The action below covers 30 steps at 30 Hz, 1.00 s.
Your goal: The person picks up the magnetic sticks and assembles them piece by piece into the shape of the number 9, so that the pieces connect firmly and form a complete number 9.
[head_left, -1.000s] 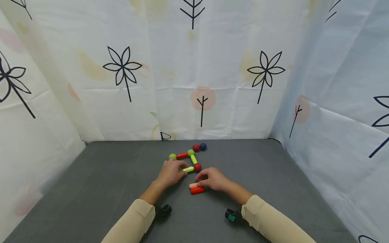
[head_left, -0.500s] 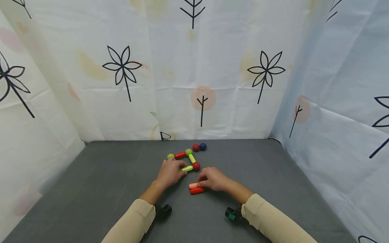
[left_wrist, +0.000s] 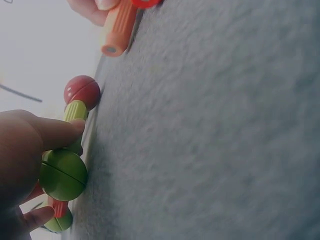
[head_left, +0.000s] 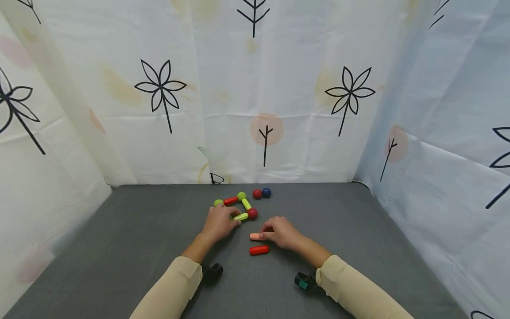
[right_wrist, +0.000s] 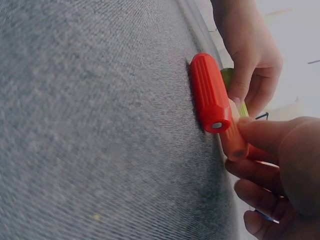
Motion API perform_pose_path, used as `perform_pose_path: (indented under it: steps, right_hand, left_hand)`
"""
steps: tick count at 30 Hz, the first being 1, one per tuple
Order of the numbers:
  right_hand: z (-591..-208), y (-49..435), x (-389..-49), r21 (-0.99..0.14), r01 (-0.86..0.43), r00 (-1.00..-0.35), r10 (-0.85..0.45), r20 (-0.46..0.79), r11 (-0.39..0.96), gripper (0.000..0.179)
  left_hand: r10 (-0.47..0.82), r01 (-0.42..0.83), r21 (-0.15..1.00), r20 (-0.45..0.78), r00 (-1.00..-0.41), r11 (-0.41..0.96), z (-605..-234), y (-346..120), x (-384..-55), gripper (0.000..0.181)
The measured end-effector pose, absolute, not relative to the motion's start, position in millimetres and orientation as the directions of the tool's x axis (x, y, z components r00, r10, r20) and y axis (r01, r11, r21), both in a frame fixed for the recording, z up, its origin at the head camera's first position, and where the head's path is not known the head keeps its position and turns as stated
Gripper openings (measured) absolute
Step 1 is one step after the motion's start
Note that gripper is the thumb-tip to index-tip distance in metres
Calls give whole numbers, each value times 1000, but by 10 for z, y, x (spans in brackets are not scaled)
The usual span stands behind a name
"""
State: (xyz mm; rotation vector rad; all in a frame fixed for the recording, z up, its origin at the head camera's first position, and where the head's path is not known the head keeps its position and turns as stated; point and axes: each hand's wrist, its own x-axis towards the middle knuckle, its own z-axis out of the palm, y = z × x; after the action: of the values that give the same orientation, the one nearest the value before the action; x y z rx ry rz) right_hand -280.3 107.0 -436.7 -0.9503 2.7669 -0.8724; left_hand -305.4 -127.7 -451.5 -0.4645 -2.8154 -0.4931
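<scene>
My left hand [head_left: 218, 223] pinches a yellow-green magnetic rod [head_left: 241, 217], one end of which joins a red ball [head_left: 252, 213]. From that ball a second yellow-green rod [head_left: 246, 204] runs back to a green ball [head_left: 241, 196], then a red rod [head_left: 230, 200] leads to another green ball [head_left: 218, 203]. A green ball [left_wrist: 63, 175] sits close under the left thumb in the left wrist view. Between thumb and fingers, my right hand [head_left: 282, 232] holds an orange magnetic rod [right_wrist: 234, 137]. Nearer me, a loose red rod [head_left: 259, 250] lies on the table.
Behind the chain, a loose red ball [head_left: 256, 193] and a dark blue ball [head_left: 266, 192] sit side by side near the table's back edge. Printed white curtains [head_left: 303, 146] enclose the grey table [head_left: 119, 248] at the back and sides.
The left hand has slid the joined rods and balls left and slightly away from me. The right hand has drawn the orange rod away from the red rod, leaving a gap.
</scene>
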Motion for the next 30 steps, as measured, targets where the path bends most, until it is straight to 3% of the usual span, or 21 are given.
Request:
perform_pose_path:
  steps: [15, 24, 30]
  right_hand:
    - [-4329, 1006, -2812, -436, -562, -796, -603, 54, 702, 15]
    - [-4362, 961, -2880, -582, -356, -916, -396, 63, 731, 14]
    - [-4386, 929, -2919, -631, -250, -958, -280, 53, 735, 19]
  left_hand:
    - [247, 342, 281, 323, -914, 897, -4521, -1326, -3085, 24]
    - [245, 344, 287, 329, -912, 894, -4535, -1331, -3091, 24]
    - [246, 353, 296, 342, -907, 888, -4541, -1341, -3090, 23]
